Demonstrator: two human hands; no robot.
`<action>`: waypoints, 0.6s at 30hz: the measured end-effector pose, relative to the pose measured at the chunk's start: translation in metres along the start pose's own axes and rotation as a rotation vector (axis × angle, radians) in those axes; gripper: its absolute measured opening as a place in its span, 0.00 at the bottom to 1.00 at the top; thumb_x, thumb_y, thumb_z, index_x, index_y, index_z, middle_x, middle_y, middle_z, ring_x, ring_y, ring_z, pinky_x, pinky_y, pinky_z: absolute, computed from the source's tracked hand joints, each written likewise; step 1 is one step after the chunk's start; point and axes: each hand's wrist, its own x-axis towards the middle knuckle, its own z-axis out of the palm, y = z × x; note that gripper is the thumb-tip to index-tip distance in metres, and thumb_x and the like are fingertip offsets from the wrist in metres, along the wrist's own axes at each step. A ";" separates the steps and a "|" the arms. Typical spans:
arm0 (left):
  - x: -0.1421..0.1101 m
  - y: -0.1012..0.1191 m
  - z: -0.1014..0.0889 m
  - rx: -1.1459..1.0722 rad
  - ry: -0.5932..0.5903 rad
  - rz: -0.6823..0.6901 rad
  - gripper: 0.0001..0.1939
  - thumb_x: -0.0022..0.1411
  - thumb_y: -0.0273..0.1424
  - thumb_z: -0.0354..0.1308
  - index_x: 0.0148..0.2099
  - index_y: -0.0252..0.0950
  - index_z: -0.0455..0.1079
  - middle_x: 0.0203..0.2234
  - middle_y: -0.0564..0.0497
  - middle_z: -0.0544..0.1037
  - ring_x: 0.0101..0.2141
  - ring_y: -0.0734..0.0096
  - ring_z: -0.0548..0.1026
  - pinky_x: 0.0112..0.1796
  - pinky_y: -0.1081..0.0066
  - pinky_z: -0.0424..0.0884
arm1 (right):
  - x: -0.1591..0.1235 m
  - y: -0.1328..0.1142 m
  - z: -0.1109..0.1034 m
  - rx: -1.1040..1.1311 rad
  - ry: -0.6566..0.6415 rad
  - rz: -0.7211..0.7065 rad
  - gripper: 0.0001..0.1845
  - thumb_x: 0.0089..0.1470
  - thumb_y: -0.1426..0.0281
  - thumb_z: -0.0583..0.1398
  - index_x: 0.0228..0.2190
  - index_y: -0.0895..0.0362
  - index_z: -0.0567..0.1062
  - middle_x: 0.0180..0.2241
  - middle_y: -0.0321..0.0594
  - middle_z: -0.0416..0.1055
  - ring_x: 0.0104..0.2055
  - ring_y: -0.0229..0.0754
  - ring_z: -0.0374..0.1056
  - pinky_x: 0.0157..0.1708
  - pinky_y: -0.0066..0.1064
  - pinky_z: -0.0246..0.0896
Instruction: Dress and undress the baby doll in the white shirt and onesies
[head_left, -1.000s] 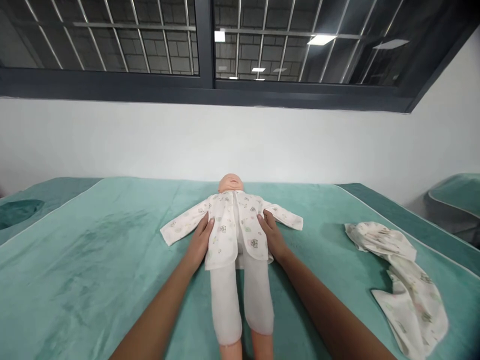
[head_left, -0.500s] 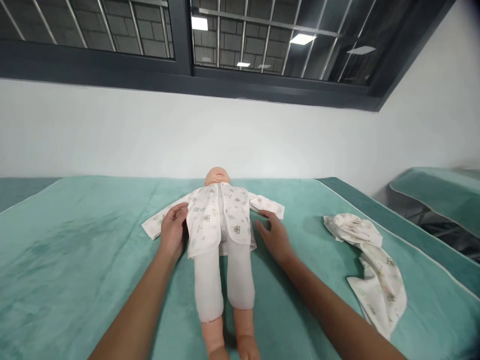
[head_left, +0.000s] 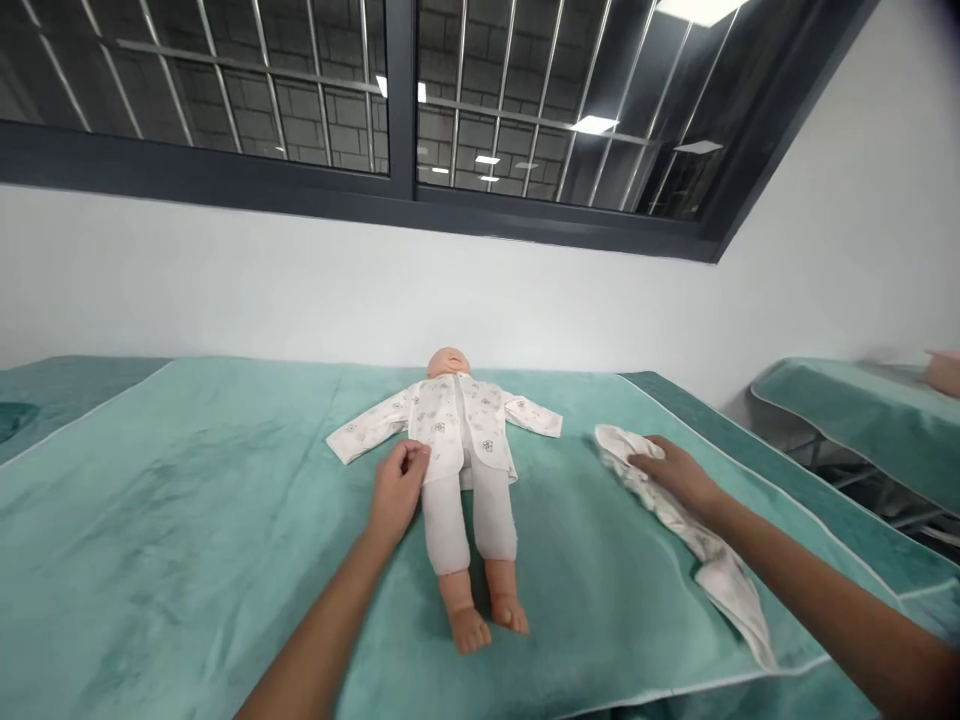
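A baby doll (head_left: 448, 520) lies on its back, legs toward me, on a green cloth. It wears a white printed baby jacket (head_left: 431, 425), open down the front, and its legs are white down to the bare feet. My left hand (head_left: 397, 485) is closed at the jacket's lower left corner, thumb and fingers together on the hem. Off to the right, my right hand (head_left: 681, 478) grips the upper part of a crumpled white printed baby garment (head_left: 724, 575), whose shape is bunched up. The garment's lower end trails on the cloth toward me.
The green cloth (head_left: 247, 500) covers the table, with a pale piped edge near me. Behind it stands a white wall (head_left: 300, 280) under a dark-framed window with bars. Another green-covered table (head_left: 847, 420) is at the far right, with part of a pinkish object on it.
My right hand has left the doll's side and moved right to take hold of the crumpled garment, now stretched longer. My left hand has gone down to the jacket's hem. The view has shifted.
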 end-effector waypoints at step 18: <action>-0.045 0.093 -0.048 -1.101 0.041 -0.231 0.19 0.57 0.27 0.62 0.52 0.37 0.71 0.46 0.46 0.78 0.50 0.60 0.74 0.49 0.62 0.71 | -0.137 -0.191 0.051 0.677 -0.293 -0.539 0.16 0.51 0.68 0.63 0.43 0.49 0.71 0.45 0.36 0.68 0.41 0.41 0.65 0.35 0.29 0.60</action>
